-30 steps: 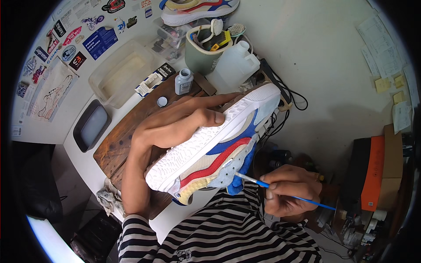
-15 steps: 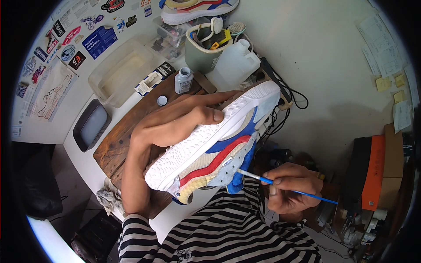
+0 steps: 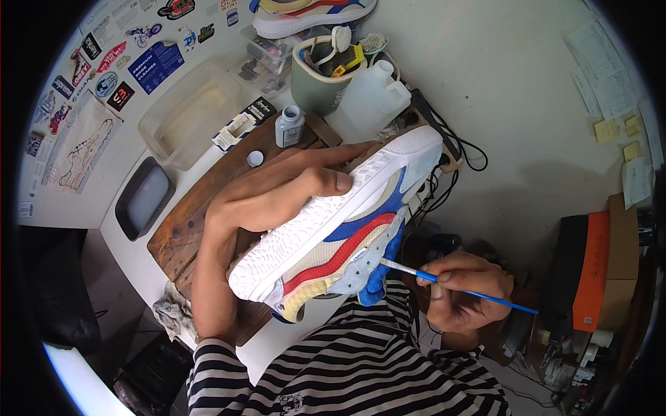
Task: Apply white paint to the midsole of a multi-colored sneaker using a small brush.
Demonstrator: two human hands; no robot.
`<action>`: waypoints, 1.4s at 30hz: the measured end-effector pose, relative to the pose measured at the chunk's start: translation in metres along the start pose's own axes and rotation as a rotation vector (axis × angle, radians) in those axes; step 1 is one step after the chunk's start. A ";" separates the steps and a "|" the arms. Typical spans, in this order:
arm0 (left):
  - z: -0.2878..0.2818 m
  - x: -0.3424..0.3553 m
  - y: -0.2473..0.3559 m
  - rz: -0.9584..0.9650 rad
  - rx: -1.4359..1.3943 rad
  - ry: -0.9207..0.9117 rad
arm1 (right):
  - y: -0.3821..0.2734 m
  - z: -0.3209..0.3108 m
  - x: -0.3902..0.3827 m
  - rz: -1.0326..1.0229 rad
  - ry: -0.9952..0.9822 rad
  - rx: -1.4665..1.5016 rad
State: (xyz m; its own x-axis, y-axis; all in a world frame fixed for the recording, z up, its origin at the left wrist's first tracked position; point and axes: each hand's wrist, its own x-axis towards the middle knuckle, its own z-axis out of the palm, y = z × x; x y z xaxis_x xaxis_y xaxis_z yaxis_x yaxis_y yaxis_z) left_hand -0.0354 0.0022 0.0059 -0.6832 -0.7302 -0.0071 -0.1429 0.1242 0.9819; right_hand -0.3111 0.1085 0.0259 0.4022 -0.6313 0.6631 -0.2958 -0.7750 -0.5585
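My left hand (image 3: 291,184) grips a sneaker (image 3: 333,253) tilted on its side, thumb on the white sole and the other fingers behind it. The shoe has a cream mesh side with red and blue stripes, a yellow part and a pale blue eyelet panel. Between the thumb and fingers of my right hand (image 3: 468,288), a thin blue paintbrush (image 3: 479,294) is pinched. Its tip rests at the eyelet panel, beside the blue tongue. Beyond the left hand, an uncapped small grey bottle (image 3: 289,129) stands on a wooden board (image 3: 182,232), its white cap (image 3: 255,159) lying nearby.
Behind the board are a small box (image 3: 244,125), a clear plastic tub (image 3: 194,114), a green bin of brushes (image 3: 319,87) and a white jug (image 3: 371,100). Another sneaker (image 3: 312,17) sits at the back. A dark tray (image 3: 143,197) lies left; black cables (image 3: 451,166) hang right.
The brush tip has moved slightly right and up along the eyelet panel, my right hand shifting with it. My left hand and the sneaker have hardly moved.
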 end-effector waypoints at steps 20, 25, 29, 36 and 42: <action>-0.004 -0.003 0.003 -0.030 -0.026 -0.008 | 0.012 0.003 -0.005 0.022 0.094 0.105; -0.002 -0.003 0.008 -0.058 -0.016 -0.012 | 0.013 0.003 -0.006 0.022 0.143 0.165; -0.001 -0.005 0.010 -0.067 -0.048 0.001 | 0.016 0.003 -0.006 0.006 0.174 0.173; -0.004 -0.006 0.016 -0.130 -0.059 -0.029 | 0.012 0.004 -0.003 0.005 0.133 0.158; -0.005 -0.006 0.007 -0.078 -0.081 -0.037 | 0.011 0.004 -0.003 -0.048 0.096 0.131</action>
State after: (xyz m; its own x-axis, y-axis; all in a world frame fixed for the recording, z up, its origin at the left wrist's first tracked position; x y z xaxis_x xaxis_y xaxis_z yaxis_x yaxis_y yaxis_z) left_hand -0.0290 0.0046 0.0141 -0.6988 -0.7097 -0.0892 -0.1393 0.0127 0.9902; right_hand -0.3118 0.1016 0.0159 0.3269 -0.5983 0.7315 -0.1601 -0.7979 -0.5811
